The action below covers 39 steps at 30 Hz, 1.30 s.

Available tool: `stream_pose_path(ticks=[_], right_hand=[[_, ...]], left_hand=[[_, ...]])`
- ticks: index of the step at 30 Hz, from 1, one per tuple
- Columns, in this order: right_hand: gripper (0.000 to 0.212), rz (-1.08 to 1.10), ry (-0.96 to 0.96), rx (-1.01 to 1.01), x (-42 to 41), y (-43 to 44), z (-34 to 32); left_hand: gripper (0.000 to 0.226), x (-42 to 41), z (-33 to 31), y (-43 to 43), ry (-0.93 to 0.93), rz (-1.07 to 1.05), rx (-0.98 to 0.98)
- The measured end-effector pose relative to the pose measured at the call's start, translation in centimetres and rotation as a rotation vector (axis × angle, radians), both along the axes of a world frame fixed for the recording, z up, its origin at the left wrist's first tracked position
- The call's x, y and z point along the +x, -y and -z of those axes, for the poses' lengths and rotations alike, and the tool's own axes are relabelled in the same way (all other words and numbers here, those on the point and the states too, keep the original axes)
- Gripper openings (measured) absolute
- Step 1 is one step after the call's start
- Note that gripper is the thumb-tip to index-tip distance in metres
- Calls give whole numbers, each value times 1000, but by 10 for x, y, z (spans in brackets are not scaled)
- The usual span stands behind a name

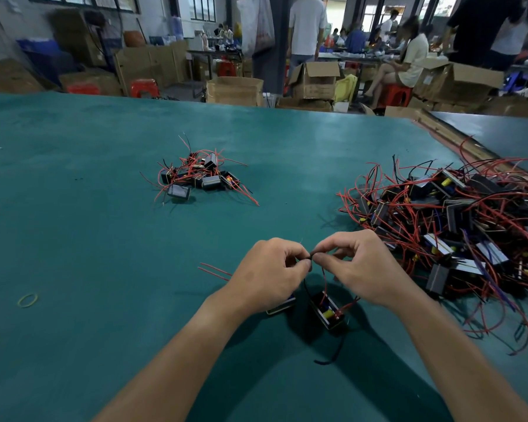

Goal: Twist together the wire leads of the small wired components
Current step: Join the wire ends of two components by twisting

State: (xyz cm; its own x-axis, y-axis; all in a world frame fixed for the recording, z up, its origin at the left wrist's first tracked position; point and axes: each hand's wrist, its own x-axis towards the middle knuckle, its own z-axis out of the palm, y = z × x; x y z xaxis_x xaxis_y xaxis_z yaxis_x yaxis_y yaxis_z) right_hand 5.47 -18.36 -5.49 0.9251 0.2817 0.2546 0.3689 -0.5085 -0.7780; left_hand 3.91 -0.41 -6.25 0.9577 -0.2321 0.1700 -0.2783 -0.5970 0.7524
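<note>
On a teal table (104,223), a person's left hand (265,272), fingers curled, pinches thin red and black wire leads (312,256) just above a small black box-shaped component (328,310); the right hand (366,263) pinches the same leads, with a large heap of wired components (454,226) beside it

Black open-topped component (328,312) tilted, its leads (323,281) rising (1 red, 1 black).

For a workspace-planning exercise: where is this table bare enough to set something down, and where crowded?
Bare: table left of the small pile, beyond the rubber band; also between small pile and big pile. Crowded: right edge, and around left hand and right hand pinching wire leads.
</note>
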Motion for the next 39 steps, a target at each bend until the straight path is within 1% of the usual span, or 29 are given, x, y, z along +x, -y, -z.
stream_pose_path(ticks=[2, 5, 9, 12, 16, 18, 21, 23, 25, 29, 31, 35, 39], right_hand=[[19, -15, -42, 48, 1, -1, 1], [24, -34, -107, 198, 1, -4, 1], [23, -75, -137, 234, -1, -3, -2], [21, -71, -140, 231, 0, -2, -4], [29, -95, -143, 223, -2, 2, -7], [32, -122, -133, 211, -2, 5, -9], [34, -151, -105, 158, -3, 7, -10], [32, -147, -95, 141, -3, 7, -10], [28, -133, -90, 142, -2, 7, -9], [13, -129, -69, 135, 0, 6, -7], [14, -123, -75, 125, 1, 6, -6], [23, -97, -127, 65, 2, 5, -3], [30, -99, -189, -4, 4, 4, -2]], left_hand=[[15, -1, 1, 0, 66, 0, 31], [12, -1, 3, -1, 127, -5, 51], [18, 0, 4, 0, 131, 0, 26], [25, 1, 3, 0, 66, 29, -26], [29, 1, -1, 0, -127, 80, -198], [29, 1, -3, 0, -191, 104, -260], [30, 1, -6, 0, -251, 116, -304], [30, 0, -6, 0, -253, 116, -288], [29, 0, -6, -1, -230, 111, -254], [27, -1, -3, -1, -185, 108, -206], [26, -1, -1, 0, -132, 94, -162], [22, -3, 3, 1, 55, 77, -18], [19, -5, 3, 2, 183, 108, 51]])
